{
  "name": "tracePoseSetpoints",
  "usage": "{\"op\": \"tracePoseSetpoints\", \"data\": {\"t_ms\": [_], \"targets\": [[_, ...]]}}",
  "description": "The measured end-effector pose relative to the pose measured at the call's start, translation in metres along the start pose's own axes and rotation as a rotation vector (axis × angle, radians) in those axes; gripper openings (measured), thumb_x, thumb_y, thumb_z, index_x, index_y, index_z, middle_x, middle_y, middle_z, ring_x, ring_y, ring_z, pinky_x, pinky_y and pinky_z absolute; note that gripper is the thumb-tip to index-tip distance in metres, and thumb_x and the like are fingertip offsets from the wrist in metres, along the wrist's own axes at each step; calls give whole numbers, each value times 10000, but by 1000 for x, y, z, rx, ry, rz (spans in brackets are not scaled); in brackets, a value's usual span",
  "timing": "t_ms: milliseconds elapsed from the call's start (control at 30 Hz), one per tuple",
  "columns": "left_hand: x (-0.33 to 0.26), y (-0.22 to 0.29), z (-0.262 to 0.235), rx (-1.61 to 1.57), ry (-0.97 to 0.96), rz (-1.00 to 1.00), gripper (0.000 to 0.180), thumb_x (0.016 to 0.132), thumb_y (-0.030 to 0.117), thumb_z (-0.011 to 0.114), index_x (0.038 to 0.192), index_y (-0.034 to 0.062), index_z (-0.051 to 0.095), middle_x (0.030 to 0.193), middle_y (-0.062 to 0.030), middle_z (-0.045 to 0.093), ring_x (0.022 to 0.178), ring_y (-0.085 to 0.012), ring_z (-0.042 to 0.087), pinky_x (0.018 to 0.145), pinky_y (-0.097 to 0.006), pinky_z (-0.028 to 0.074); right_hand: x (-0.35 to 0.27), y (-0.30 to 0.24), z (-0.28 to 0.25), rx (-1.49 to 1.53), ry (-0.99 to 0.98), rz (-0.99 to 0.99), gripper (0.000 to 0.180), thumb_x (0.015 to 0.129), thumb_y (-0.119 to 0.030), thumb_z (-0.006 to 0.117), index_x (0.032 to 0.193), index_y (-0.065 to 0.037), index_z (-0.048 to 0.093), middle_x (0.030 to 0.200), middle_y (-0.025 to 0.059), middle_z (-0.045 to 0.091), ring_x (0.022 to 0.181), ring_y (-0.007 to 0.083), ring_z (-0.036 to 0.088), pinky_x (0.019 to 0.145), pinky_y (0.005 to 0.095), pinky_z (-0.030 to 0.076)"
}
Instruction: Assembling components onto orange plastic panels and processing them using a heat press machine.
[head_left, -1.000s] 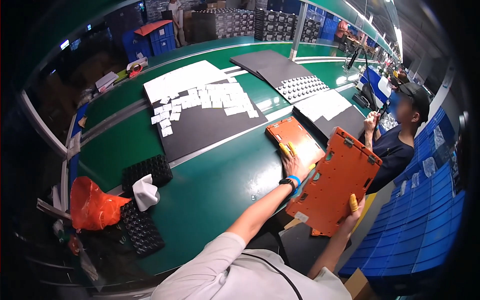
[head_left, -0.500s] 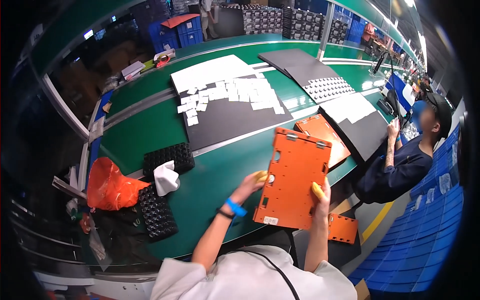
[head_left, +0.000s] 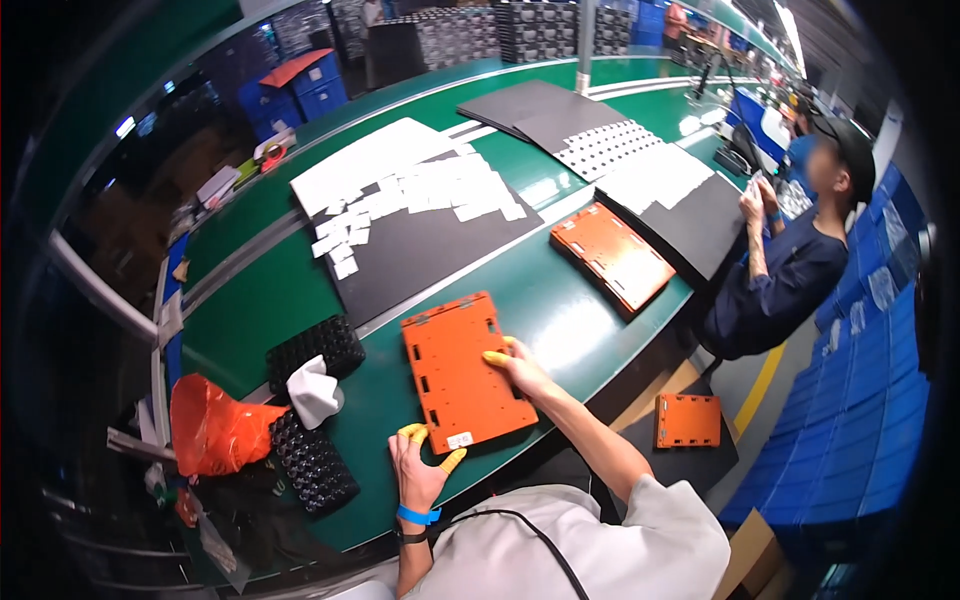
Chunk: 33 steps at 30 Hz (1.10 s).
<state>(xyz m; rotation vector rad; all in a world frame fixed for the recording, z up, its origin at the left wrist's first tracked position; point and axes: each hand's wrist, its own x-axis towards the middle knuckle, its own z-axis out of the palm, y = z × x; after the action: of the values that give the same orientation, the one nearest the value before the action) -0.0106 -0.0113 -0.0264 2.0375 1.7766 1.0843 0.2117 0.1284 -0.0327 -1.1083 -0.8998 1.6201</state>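
Hands first, nearest the body: the left hand (head_left: 422,468), with yellow fingertip covers and a blue wristband, lies open at the near edge of the orange plate (head_left: 465,370), fingers just touching its near left corner. The right hand (head_left: 520,370) rests open on the plate's right edge. The plate lies flat on the green tabletop (head_left: 560,320), its long axis running away from the person. Left of it sit black trays (head_left: 312,462), a white cloth (head_left: 314,392) and an orange bag (head_left: 212,432). Farther off lie a second orange plate (head_left: 612,256), then a black mat (head_left: 420,245) scattered with white pieces. A seated co-worker (head_left: 780,270) is at the right.
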Motion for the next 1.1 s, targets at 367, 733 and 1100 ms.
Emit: {"op": "tracePoseSetpoints", "data": {"t_ms": [367, 733, 1100], "targets": [[1, -5, 2, -94, -67, -25, 566, 561, 293, 947, 943, -14, 664, 1003, -132, 590, 989, -342, 513, 868, -454, 460, 21, -14, -12, -494, -127, 80, 387, 984, -379, 637, 1026, 5, 636, 761, 0, 580, 622, 78, 521, 552, 255, 431], [2, -3, 1, -31, -12, -10, 613, 527, 267, 961, 953, -35, 640, 1026, -136, 597, 987, -336, 529, 855, -449, 469, 21, -23, 11, -1199, 99, -192, 629, 929, -537, 599, 779, 66, 696, 692, 244, 670, 647, 394, 675, 633, 471, 539], [9, -6, 1, -50, -11, 18, 573, 525, 328, 957, 890, 19, 642, 972, -122, 599, 930, -334, 539, 813, -450, 465, -36, -28, 0, -1184, -191, -829, 633, 897, -352, 679, 1385, -15, 458, 1369, 240, 508, 1279, 426, 479, 1107, 548, 349]]}}
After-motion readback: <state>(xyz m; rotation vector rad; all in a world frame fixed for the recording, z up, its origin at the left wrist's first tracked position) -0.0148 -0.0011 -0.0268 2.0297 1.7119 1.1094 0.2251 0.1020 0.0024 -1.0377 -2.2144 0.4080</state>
